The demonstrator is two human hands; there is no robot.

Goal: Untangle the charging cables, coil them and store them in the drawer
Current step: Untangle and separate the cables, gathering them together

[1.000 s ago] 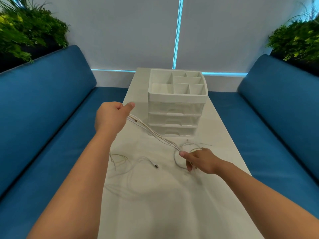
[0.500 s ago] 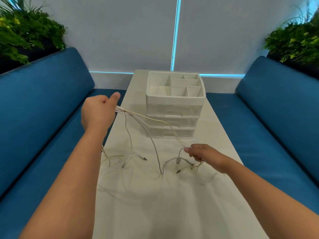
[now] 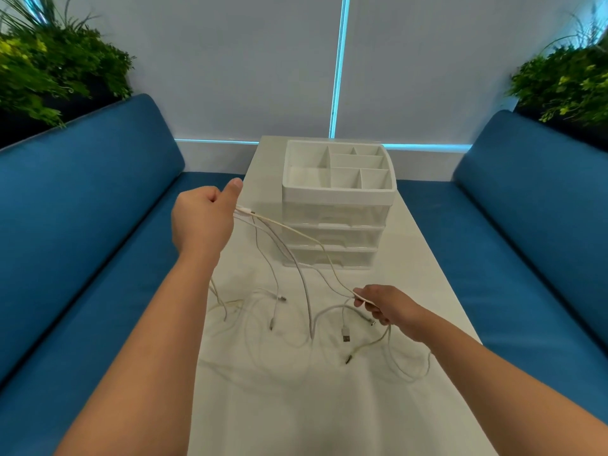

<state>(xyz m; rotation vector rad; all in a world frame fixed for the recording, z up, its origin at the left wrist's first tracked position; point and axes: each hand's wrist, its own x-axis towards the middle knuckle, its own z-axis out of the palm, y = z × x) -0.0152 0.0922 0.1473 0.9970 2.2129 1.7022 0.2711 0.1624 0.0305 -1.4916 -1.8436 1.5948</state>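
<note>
Several thin white charging cables (image 3: 304, 284) hang tangled between my two hands above the white table (image 3: 296, 406). My left hand (image 3: 202, 218), raised at the left, grips a bunch of cable ends in its fist. My right hand (image 3: 381, 306), lower and near the table, pinches a cable between thumb and fingers. Loose plugs and loops dangle down onto the table. Behind the cables stands a white drawer unit (image 3: 335, 225) with three drawers, all closed, and a divided tray on top.
Blue sofas (image 3: 82, 225) flank the narrow table on both sides. Green plants (image 3: 49, 67) stand behind each sofa back. A white wall with a glowing blue strip (image 3: 339, 67) closes the far end.
My left hand has lifted and moved left, pulling the cables up off the table. My right hand has shifted slightly right, still pinching a cable. More plugs now dangle free.
</note>
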